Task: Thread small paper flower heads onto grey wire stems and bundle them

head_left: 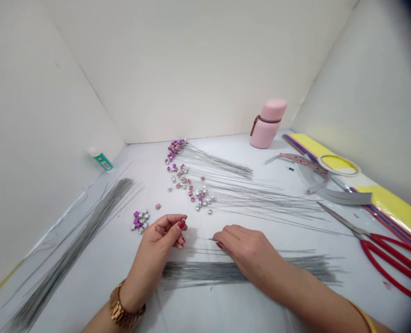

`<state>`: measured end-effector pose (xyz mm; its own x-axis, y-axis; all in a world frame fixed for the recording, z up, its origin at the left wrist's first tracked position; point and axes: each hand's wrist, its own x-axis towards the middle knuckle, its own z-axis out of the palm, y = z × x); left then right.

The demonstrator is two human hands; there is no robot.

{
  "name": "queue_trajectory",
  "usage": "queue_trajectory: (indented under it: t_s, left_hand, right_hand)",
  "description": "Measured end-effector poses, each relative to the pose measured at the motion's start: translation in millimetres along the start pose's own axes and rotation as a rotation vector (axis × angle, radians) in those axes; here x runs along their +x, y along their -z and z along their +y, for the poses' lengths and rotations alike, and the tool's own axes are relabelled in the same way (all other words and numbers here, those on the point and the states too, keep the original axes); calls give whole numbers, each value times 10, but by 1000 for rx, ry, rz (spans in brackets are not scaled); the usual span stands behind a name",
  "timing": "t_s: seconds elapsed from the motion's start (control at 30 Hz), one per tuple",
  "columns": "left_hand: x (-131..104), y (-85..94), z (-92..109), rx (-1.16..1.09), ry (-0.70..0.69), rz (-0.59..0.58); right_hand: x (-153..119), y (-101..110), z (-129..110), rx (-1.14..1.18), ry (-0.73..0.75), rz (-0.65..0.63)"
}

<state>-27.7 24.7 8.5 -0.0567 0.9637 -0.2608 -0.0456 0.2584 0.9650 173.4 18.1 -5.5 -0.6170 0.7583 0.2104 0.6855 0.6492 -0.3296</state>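
Okay, a single thin wire [204, 238] was held out over the white table [195, 307], between the two hands and just above a thick wire bundle [200, 273]. By the right hand [247, 245] the wire was pinched, thumb and fingers closed on it near the tips, other fingers curled. On the left hand [160, 238], thumb and index were brought nearly together, remaining fingers loosely bent; whether anything was gripped there could not be told (too small, tips blurred). A gold watch [125, 307] was worn on the left wrist.

Just beside the left hand, a small pile of purple and silver stars [141, 221] was placed, with one pink star [158, 206] set apart. Farther back, star-tipped wires [202, 199] were spread loosely, stems pointed right; behind these, a bunch with mostly purple heads [176, 150] was laid. Another wire bundle [99, 217] was laid slantwise at left. Red-handled scissors [382, 252] were left at right, near yellow packs [396, 208], on which a tape roll [353, 173] was rested. At the back, a pink bottle [266, 127] was stood upright.
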Motion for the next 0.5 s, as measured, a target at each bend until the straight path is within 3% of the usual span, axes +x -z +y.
queue_trajectory:
  t_s: [0.13, 0.33, 0.5]
  left_hand:
    - [-23, -18, -6, -30, 31, -40]
    - [-163, -166, -59, -97, 170, -216]
    - [-163, -163, -69, -263, 209, -175]
  right_hand:
    - [25, 32, -20, 64, -71, 59]
    - [7, 11, -90, 14, 32, 67]
    - [-28, 76, -76, -15, 44, 104]
